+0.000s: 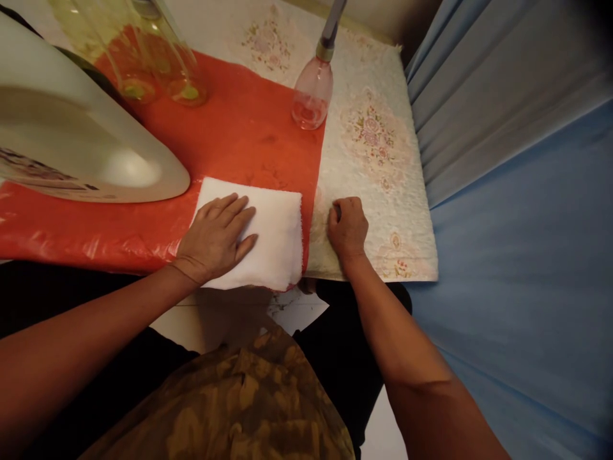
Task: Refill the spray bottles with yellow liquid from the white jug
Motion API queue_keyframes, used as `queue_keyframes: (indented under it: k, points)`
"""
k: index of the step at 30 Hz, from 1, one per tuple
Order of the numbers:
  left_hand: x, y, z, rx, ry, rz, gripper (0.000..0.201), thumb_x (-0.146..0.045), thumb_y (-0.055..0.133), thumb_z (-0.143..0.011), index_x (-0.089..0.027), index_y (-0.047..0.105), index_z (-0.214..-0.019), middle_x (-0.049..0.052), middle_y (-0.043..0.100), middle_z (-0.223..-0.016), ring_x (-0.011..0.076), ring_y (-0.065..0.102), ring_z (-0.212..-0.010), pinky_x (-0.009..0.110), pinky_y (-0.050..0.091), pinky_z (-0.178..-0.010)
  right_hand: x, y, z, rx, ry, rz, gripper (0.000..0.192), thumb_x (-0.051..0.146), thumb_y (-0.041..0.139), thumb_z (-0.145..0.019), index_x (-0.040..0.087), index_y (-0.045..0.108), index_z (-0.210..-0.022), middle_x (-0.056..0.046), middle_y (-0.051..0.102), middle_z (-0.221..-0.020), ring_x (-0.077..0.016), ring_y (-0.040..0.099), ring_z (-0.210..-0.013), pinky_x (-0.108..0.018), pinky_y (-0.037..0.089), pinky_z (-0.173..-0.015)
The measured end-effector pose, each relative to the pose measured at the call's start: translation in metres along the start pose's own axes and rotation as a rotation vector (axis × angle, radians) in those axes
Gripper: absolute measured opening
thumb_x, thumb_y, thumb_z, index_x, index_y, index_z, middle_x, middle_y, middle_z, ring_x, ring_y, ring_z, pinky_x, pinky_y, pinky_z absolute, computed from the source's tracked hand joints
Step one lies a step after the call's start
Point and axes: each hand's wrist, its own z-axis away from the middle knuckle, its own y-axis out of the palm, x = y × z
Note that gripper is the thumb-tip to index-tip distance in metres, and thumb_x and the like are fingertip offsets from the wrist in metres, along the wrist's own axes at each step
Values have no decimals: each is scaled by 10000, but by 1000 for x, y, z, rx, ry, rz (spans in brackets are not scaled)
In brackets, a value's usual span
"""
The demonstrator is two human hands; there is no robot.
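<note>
Pressing my left hand flat on a folded white towel, fingers spread, I am keeping it from sliding on the slick red sheet under it. The towel is lying at the near edge of the bench, half under my palm, its right edge lining up with the sheet's right border. My right hand is resting just beside the towel, curled into a loose fist with the knuckles down on the cream flowered cloth; whether it is pinching anything inside I cannot tell. It seems to be steadying that cloth, or simply waiting there.

Beyond my right hand a pink bottle is standing upright where the sheet meets the cloth, clear of both hands. Beyond my left hand two clear jars are sitting at the far side of the sheet. A large cream lid-like shell is lying to the left of my left hand, near it but not touching. A blue curtain is hanging to the right of my right hand.
</note>
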Motion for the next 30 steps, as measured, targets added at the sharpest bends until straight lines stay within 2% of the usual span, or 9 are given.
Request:
queue_keyframes:
  k: [10, 30]
  points:
    - [-1, -2, -1, -21, 12, 40, 485, -381, 492, -934, -136, 518, -1352, 184, 487, -1454, 375, 374, -1383, 574, 334, -1115, 2, -1, 0, 8, 11, 27, 105, 178, 480, -869, 208, 579, -886, -60, 560, -938, -202, 523, -853, -327, 424, -714]
    - [-1, -1, 0, -27, 17, -26, 468, -395, 459, -956, -119, 524, -1329, 183, 496, -1442, 349, 378, -1385, 525, 326, -1130, 0, 1, 1, -11, -20, 25, 103, 175, 476, -875, 218, 565, -902, -58, 557, -942, -204, 528, -874, -329, 446, -738]
